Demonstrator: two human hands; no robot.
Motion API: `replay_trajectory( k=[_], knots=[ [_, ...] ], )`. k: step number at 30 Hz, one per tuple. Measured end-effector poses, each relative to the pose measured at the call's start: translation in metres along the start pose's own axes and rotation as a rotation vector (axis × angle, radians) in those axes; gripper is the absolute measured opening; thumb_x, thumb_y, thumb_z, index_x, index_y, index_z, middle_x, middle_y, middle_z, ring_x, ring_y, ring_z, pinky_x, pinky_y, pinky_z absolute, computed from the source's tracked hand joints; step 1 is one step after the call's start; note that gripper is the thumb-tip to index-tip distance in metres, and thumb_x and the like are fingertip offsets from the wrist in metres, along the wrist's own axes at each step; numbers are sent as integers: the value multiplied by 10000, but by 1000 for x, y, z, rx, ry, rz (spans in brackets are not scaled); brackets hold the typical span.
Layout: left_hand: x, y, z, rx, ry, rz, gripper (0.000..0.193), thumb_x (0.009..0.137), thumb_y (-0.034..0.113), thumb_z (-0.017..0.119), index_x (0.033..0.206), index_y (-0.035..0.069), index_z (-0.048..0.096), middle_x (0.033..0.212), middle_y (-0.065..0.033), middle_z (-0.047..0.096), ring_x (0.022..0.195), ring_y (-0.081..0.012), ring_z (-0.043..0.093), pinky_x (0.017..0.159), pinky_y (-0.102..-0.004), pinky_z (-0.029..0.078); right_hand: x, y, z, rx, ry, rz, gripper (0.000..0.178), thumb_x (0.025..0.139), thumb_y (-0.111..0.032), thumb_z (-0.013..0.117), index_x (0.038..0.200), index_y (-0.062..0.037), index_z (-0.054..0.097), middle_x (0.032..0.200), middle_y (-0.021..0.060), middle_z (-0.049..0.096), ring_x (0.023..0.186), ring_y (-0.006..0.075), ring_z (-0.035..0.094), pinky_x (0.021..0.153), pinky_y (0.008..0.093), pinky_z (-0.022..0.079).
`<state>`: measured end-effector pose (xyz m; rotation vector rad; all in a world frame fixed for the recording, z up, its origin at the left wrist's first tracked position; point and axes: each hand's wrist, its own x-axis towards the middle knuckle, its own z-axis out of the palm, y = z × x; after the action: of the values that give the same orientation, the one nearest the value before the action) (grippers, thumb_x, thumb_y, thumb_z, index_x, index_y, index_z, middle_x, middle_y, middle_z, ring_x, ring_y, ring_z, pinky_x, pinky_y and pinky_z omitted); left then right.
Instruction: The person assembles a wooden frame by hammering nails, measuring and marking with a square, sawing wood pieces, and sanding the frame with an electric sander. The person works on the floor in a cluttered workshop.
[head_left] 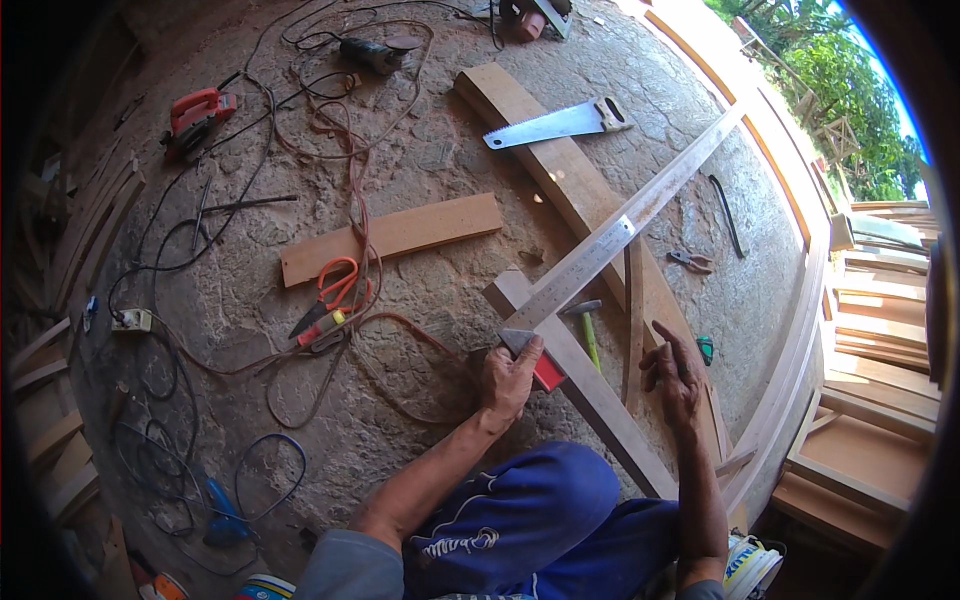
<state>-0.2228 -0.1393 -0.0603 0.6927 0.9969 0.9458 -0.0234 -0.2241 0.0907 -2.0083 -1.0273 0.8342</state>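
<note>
My left hand (510, 384) is closed on the red handle of a try square (548, 371), its thumb on the grey metal part. The square lies at the corner where a long wooden slat (690, 163) meets a shorter wooden bar (610, 422). A steel ruler-like blade (590, 262) lies along the slat from that corner. Above the thick wooden beam (570, 180) on the right, my right hand (678, 384) hovers with fingers apart and nothing in it. A green-handled hammer (589, 335) lies between the slat and the bar, its head partly hidden.
A handsaw (560, 124) rests across the beam. Pliers (690, 262) and a tape measure (706, 349) lie at right. Left are a loose board (400, 238), orange-handled scissors (337, 285), a red power tool (198, 118), a grinder (372, 55) and tangled cords. Wooden frames (860, 440) stand far right.
</note>
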Motion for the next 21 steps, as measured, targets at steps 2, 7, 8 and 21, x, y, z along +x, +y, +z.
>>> replay_trajectory(
  k=[2,7,8,21],
  knots=[
    [0,1,0,11,0,-14,346,985,321,734,798,33,688,738,43,623,667,-56,484,581,-286,439,4,6,3,40,-13,-21,430,1125,-286,408,1457,-37,520,890,43,634,682,84,565,651,255,490],
    [0,-3,-7,62,3,-31,348,985,318,734,787,35,690,723,48,621,654,-51,480,570,-283,433,13,7,10,90,-15,-66,457,1125,-322,399,1460,-33,516,883,44,622,685,103,563,662,265,488],
    [-1,-3,-5,76,9,-31,346,985,317,734,788,36,691,719,49,620,649,-52,478,568,-283,432,17,11,13,99,4,-118,467,1125,-338,397,1451,-30,525,881,43,617,682,108,561,661,268,486],
    [1,6,3,-167,-54,-137,199,956,221,772,1010,32,741,941,4,710,795,-72,587,722,-269,494,92,-45,79,396,-224,80,382,1000,-360,689,1101,9,689,811,28,653,695,101,591,637,273,491]
  ],
)
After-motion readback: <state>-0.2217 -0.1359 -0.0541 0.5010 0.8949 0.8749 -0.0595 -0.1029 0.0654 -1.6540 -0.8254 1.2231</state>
